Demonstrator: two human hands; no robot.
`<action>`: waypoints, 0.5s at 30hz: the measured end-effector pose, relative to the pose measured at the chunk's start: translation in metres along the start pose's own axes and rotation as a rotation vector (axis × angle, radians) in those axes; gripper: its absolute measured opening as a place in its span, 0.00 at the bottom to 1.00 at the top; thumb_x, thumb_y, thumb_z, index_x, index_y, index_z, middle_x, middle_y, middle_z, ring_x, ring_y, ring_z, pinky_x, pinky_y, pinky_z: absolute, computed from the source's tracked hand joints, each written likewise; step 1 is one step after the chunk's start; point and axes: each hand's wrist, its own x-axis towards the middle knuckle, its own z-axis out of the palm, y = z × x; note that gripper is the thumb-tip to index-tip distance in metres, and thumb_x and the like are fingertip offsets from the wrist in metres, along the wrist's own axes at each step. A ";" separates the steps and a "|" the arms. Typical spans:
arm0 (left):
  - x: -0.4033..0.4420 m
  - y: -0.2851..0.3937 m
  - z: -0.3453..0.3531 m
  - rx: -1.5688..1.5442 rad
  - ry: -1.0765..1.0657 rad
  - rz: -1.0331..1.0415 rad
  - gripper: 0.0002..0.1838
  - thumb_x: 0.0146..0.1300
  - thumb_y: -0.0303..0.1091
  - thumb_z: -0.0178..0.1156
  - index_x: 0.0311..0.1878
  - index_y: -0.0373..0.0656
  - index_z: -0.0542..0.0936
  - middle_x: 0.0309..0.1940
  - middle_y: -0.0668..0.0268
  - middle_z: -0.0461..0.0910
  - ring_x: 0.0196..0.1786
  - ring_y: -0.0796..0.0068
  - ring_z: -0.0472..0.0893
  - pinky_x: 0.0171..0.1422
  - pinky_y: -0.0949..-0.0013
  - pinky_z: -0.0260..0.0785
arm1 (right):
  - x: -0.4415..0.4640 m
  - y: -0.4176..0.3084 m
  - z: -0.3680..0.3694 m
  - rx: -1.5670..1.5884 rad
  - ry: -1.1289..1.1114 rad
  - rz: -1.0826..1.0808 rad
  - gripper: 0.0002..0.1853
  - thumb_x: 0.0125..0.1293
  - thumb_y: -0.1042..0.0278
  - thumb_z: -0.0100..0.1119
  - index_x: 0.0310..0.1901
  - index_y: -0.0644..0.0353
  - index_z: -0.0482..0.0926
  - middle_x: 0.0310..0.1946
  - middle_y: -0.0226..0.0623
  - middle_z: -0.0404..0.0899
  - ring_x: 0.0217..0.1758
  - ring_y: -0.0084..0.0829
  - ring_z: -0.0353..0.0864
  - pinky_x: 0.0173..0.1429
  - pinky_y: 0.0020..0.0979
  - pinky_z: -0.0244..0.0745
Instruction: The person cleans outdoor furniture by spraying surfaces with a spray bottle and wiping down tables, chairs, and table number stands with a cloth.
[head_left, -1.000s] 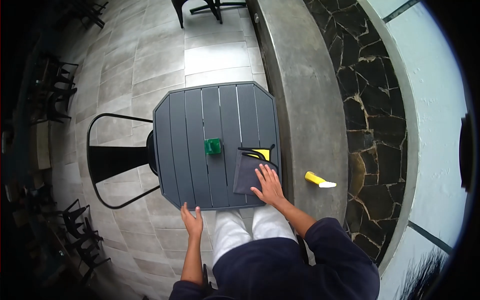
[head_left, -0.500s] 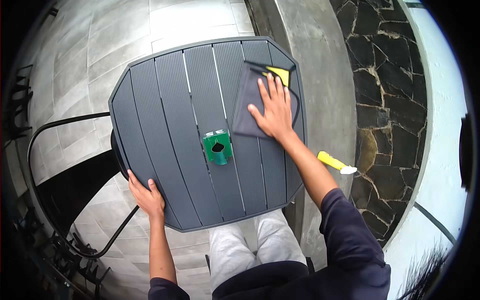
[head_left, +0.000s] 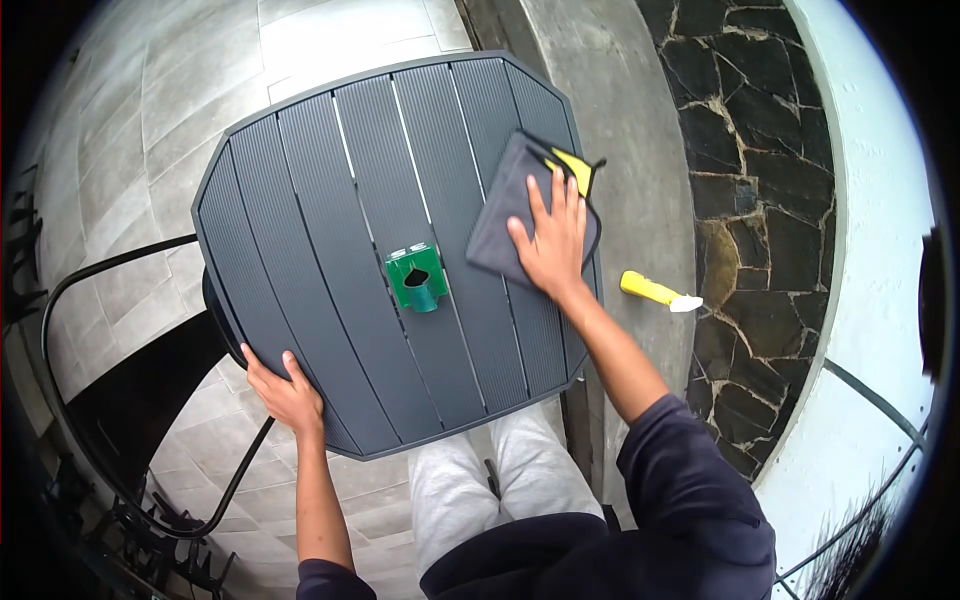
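My right hand (head_left: 556,238) lies flat, fingers stretched, on a folded grey microfibre cloth (head_left: 500,225) with a black border and a yellow underside showing at one corner. The cloth rests on the right part of a dark grey slatted tabletop (head_left: 375,180), a corner poking past its right edge. At the tabletop's lower left edge rests my left hand (head_left: 287,398), thumb apart from the fingers. Near the middle of the slats sits a green plastic piece (head_left: 408,275) with a dark opening and a short tube-like front.
A yellow bottle with a white tip (head_left: 655,290) lies on the concrete ledge (head_left: 625,200) to the right. Dark stone paving (head_left: 750,130) runs beyond it. A black-framed chair (head_left: 75,270) stands left of the table, on pale floor tiles (head_left: 190,100).
My right hand and the cloth have slid right and nearer to me across the tabletop, and the cloth has turned clockwise. The view has shifted slightly. My left hand stays at the edge.
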 end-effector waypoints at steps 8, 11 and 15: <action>0.001 -0.003 0.003 -0.034 0.042 0.045 0.32 0.74 0.52 0.46 0.77 0.54 0.56 0.65 0.51 0.67 0.63 0.46 0.72 0.62 0.51 0.66 | -0.204 -0.097 0.003 0.069 -0.294 -0.067 0.33 0.68 0.41 0.51 0.70 0.48 0.67 0.76 0.54 0.48 0.79 0.59 0.44 0.75 0.62 0.40; 0.003 -0.006 0.002 -0.142 0.065 0.049 0.27 0.75 0.46 0.41 0.75 0.53 0.59 0.64 0.50 0.69 0.61 0.45 0.73 0.62 0.52 0.66 | -0.194 -0.142 0.013 0.160 -0.357 -0.271 0.30 0.67 0.41 0.52 0.69 0.37 0.69 0.76 0.47 0.51 0.79 0.53 0.48 0.75 0.60 0.44; 0.002 -0.016 -0.003 -0.371 0.035 -0.008 0.26 0.77 0.43 0.36 0.75 0.53 0.61 0.66 0.47 0.69 0.60 0.44 0.74 0.63 0.55 0.66 | -0.159 -0.195 0.025 0.218 -0.310 -0.485 0.30 0.68 0.42 0.52 0.71 0.35 0.66 0.77 0.40 0.52 0.79 0.48 0.49 0.77 0.56 0.45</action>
